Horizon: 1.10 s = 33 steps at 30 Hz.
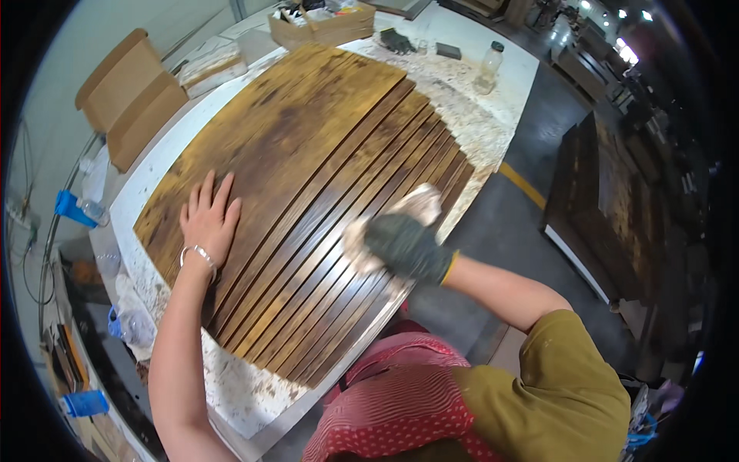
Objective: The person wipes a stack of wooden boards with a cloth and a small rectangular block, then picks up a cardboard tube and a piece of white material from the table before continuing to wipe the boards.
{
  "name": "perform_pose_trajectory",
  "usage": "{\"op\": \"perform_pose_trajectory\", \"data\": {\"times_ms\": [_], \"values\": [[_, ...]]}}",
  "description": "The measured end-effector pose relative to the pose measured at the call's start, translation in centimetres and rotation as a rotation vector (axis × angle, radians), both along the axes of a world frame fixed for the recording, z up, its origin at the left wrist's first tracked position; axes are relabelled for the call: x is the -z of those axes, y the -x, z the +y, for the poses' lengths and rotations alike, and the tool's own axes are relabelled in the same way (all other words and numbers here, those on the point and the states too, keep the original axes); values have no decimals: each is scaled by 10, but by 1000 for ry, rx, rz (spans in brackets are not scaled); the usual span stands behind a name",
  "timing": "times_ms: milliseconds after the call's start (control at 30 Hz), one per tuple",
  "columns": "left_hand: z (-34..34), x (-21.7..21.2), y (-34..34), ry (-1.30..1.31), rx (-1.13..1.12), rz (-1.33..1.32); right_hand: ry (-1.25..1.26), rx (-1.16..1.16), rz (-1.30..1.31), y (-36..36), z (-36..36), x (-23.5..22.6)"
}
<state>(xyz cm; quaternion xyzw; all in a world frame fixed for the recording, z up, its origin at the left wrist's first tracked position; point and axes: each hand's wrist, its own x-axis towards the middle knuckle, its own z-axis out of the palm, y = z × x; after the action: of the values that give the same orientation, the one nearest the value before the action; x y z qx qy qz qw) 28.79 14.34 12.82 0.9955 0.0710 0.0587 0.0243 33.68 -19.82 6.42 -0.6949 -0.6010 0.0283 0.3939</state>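
A fanned stack of brown wood-grain boards (269, 127) lies across the white worktable (246, 396), each board stepped back to bare a strip of the one below. My left hand (208, 218), ungloved and with a bracelet at the wrist, rests flat on the top board with its fingers spread. On my right hand (406, 245) is a dark glove. It presses a pale, stained cloth (419, 202) onto the exposed strips near the right edge of the stack. The gloved fingers are partly hidden by the bunched cloth.
An open cardboard box (131, 100) stands at the back left, and another box (323, 29) full of items is at the far edge. A lidded jar (489, 68) and a dark glove (396, 41) sit at the back right. Stacked dark boards (608, 208) stand beyond the floor.
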Motion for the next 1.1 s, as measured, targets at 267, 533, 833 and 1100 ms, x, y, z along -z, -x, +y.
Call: {"op": "perform_pose_trajectory", "data": {"times_ms": [267, 533, 833, 1100], "values": [[-4, -2, -2, -38, -22, 56, 32, 513, -502, -11, -24, -17], [-6, -10, 1, -25, -9, 73, 339, 803, -346, -132, -107, -41], [-1, -9, 3, -39, -16, 95, 211, 565, -570, -127, -110, -23], [-8, -7, -1, -40, -14, 121, 134, 736, -430, -136, -152, -29]]}}
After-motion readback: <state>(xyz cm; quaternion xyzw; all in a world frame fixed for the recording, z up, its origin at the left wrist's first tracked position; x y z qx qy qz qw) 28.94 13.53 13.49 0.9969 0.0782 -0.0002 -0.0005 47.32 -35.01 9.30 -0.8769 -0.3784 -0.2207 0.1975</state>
